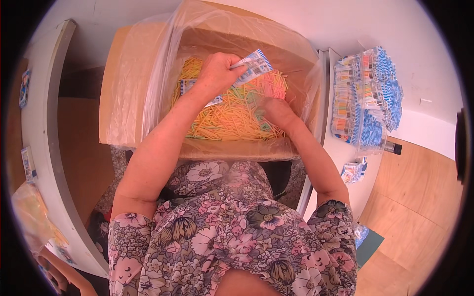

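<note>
- From where I stand, no words or numbers can be read.
- Packet (257, 65) in the left hand (216, 75): blue-and-white print, too small to make out.
- Packet stack (368, 92), on the right: blue-and-white print, also illegible.

Bright, soft light with a pinkish cast is filling the scene. Glare is streaking the plastic liner (165, 61), while shadow is gathering beside the left table (44, 123), whose edge is bowing with the fisheye. Black is rounding off the corners, and the right hand (280, 113) is looking blurred.
</note>
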The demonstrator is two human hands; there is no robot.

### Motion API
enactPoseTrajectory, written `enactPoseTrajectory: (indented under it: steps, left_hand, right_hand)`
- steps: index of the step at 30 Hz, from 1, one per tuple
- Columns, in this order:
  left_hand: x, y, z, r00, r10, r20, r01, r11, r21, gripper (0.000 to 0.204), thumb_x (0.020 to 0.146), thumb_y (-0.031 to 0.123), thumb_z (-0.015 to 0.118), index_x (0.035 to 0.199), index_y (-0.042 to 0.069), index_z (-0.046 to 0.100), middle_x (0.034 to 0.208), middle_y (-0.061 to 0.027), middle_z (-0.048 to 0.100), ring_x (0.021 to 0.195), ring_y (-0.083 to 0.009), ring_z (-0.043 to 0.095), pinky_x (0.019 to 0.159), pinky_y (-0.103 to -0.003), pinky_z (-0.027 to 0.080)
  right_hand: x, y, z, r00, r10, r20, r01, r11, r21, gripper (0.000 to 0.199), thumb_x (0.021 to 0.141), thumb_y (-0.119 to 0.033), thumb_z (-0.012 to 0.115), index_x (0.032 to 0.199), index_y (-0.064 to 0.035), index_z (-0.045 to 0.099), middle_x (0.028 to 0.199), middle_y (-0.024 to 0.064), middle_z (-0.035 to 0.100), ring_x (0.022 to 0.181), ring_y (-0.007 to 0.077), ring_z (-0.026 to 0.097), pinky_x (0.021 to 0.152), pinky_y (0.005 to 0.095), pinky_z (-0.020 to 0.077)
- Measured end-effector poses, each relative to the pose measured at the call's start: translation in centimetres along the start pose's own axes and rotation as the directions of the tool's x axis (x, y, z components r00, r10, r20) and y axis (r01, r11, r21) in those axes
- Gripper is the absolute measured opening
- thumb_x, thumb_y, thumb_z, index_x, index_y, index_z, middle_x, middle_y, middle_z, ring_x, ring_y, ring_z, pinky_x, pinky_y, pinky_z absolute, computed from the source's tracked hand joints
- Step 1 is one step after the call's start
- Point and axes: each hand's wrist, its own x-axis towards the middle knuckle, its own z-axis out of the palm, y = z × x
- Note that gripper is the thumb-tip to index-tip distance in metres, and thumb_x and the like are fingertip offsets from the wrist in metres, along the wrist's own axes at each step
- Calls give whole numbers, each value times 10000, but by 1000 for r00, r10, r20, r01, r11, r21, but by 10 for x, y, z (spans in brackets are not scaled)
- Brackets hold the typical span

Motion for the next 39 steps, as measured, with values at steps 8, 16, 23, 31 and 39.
enactPoseTrajectory:
  steps: [8, 16, 23, 31, 39]
  left_hand:
    - [-12, 10, -3, 830, -35, 556, 31, 999, 17, 143, 816, 76, 636, 924, -9, 672, 701, 3, 635, 667, -72, 562, 627, -254, 470]
    - [-29, 10, 20, 681, 230, 696, -6, 951, -309, 143, 788, 49, 660, 911, -23, 670, 767, -28, 631, 738, -81, 550, 692, -252, 453]
    - [-31, 14, 17, 792, 299, 532, -163, 944, -287, 112, 792, 57, 668, 877, -17, 663, 746, -48, 630, 713, -99, 563, 670, -256, 457]
    - [-30, 13, 21, 794, 389, 468, -280, 916, -286, 106, 794, 58, 666, 879, -4, 665, 750, -80, 645, 708, -125, 591, 655, -271, 471]
    - [-29, 12, 18, 827, 333, 453, -226, 935, -274, 94, 797, 54, 656, 868, -8, 665, 748, -81, 653, 703, -129, 598, 651, -272, 474]
  right_hand:
    - [-19, -3, -60, 919, 393, -22, -321, 780, 538, 122, 743, -105, 670, 802, 1, 658, 725, 121, 636, 651, 243, 610, 635, 356, 490]
    - [-11, -57, -87, 938, 341, -58, 43, 52, 998, 107, 808, -131, 670, 791, -27, 651, 727, -19, 590, 673, 54, 549, 579, 229, 446]
    - [-20, -69, -100, 858, 485, -172, 140, 101, 985, 107, 815, -82, 663, 894, -33, 610, 706, -37, 567, 645, 39, 529, 567, 193, 424]
    - [-27, -67, -83, 828, 508, -237, 150, 206, 967, 92, 811, -70, 670, 756, -24, 613, 633, -39, 526, 573, 24, 473, 490, 197, 370]
    - [-38, -60, -89, 733, 621, -277, 193, 200, 961, 108, 848, -106, 641, 778, -25, 636, 647, -17, 585, 565, 39, 520, 505, 197, 404]
